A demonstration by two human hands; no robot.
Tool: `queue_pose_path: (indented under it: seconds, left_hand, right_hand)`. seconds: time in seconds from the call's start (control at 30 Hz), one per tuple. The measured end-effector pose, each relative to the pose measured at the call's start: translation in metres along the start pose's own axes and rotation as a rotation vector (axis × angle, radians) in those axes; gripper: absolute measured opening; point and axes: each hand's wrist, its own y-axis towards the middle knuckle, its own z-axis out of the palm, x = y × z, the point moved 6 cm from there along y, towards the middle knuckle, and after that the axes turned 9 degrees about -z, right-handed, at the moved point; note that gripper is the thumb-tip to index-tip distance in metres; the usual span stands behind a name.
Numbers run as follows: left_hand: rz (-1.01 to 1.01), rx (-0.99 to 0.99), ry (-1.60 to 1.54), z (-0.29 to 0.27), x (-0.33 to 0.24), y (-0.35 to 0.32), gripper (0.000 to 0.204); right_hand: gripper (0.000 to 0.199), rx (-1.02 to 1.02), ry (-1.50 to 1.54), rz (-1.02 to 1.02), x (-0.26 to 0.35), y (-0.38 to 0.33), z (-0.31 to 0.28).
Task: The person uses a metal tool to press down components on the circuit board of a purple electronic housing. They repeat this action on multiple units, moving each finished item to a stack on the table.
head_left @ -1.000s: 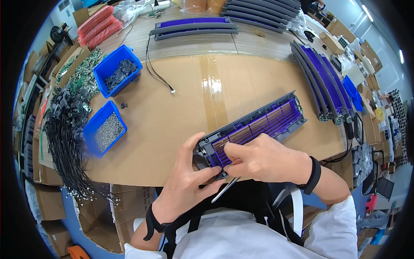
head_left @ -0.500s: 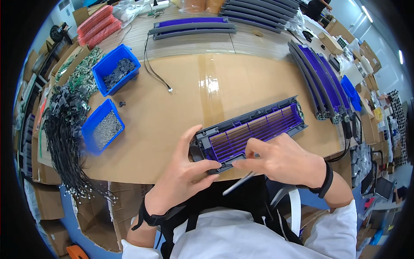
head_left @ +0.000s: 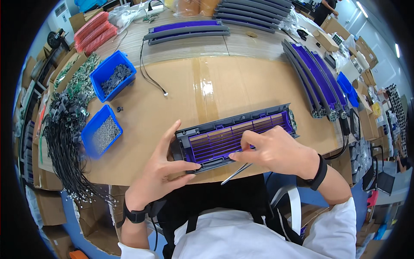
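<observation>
In front of me lies a long dark grey plastic housing [head_left: 235, 119] with a purple slatted grille [head_left: 211, 151] set into it, slightly tilted with its right end farther away. My left hand [head_left: 161, 172] clasps its left end, the thumb on the near edge and the index finger stretched along the end. My right hand [head_left: 276, 153] bends over the near edge, thumb and index finger together against the housing. Metal tweezers [head_left: 235, 174] stick out beneath that hand, held in its fingers. Whatever lies under the right fingertips is hidden.
Two blue bins, one with dark grey parts [head_left: 115, 80] and one with small metal pieces [head_left: 105, 136], stand at left beside a bundle of black cables [head_left: 62, 142]. More purple-grey housings lie at right [head_left: 317, 80] and far back [head_left: 185, 32]. A cable end [head_left: 165, 93] rests on the cardboard.
The housing has shifted left and turned a little flatter, with my left hand moving along with it. My right fingertips now sit farther right along its near edge.
</observation>
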Motion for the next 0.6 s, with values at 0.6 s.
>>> queue_pose_path:
  seconds: [0.6]
  left_hand:
    - [-0.147, -0.471, 0.524, -0.013, -0.035, -0.030, 0.043]
  right_hand:
    - [0.021, -0.057, -0.128, -0.118, 0.019, 0.030, 0.014]
